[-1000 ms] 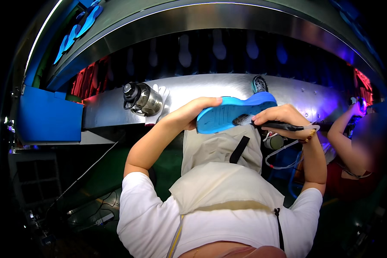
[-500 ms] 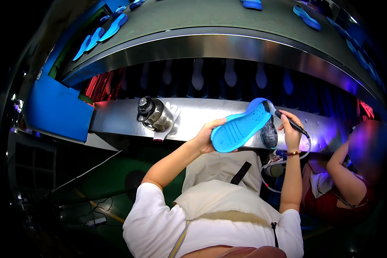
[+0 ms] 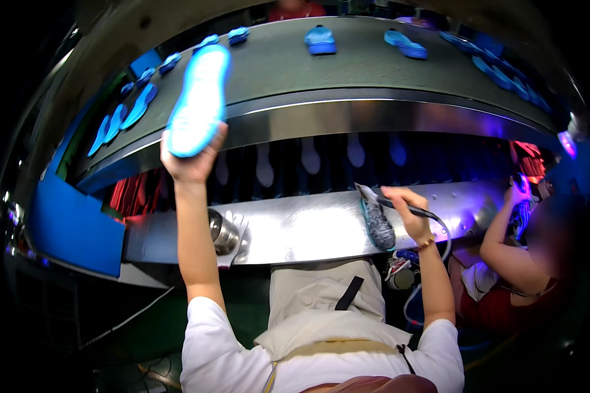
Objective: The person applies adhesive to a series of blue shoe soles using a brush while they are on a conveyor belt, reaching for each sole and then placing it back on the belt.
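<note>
My left hand (image 3: 193,164) is raised to the conveyor's near edge at the left, closed on the heel or toe end of a bright blue shoe sole (image 3: 200,98). The sole is tilted over the belt, partly washed out by glare and motion. In my right hand (image 3: 410,213) is a black pen-shaped tool (image 3: 385,202) with a pale flat tip and a cable or hose trailing behind. Its tip is over the far end of a dark, smeared, sole-shaped piece (image 3: 377,226) with a teal rim, which lies on the metal shelf.
Several blue soles (image 3: 406,44) lie along the green conveyor belt (image 3: 275,59). A steel flask (image 3: 224,237) stands on the metal shelf (image 3: 288,229), partly behind my left forearm. Dark sole shapes fill the space under the belt. A co-worker (image 3: 518,281) sits close on the right.
My left hand has carried the blue sole up and left, from above the shelf to the belt. My right hand with the tool has come down slightly left. The view has shifted.
</note>
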`<state>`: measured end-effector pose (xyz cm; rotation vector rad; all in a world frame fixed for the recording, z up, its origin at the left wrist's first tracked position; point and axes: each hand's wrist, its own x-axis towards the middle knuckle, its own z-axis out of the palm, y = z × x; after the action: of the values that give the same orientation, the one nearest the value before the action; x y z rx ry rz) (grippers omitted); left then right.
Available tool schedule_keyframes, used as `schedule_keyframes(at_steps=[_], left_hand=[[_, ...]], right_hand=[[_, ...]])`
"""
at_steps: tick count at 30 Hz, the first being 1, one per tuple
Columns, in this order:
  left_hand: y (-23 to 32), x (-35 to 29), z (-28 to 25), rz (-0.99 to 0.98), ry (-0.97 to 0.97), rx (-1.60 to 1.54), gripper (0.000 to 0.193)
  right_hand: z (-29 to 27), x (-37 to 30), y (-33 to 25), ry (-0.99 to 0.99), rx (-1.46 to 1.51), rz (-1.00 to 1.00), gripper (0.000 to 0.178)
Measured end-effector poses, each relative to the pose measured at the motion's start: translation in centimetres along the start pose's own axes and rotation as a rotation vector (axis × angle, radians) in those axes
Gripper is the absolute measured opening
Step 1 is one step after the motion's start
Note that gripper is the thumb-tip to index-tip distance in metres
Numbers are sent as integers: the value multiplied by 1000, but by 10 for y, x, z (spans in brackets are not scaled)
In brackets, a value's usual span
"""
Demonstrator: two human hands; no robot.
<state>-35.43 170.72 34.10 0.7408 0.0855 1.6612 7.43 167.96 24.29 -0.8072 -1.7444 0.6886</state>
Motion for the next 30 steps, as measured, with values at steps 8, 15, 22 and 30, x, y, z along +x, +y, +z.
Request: schedule_keyframes(at_steps=[8,15,22,30], left_hand=[[-56,90,10,97,433,1268,57],[-78,160,-7,-543,-63,2441,88],[-140,246,-3,-869,105,2374,120],[-199,289,-16,54,-75,2391,78]], right_hand=[[2,99,48,90,-1008,-341,76],[18,133,102,28,-1171,-297,87],[23,134,111,46,-1142,-312,80],[23,133,106,38,-1095,-322,81]])
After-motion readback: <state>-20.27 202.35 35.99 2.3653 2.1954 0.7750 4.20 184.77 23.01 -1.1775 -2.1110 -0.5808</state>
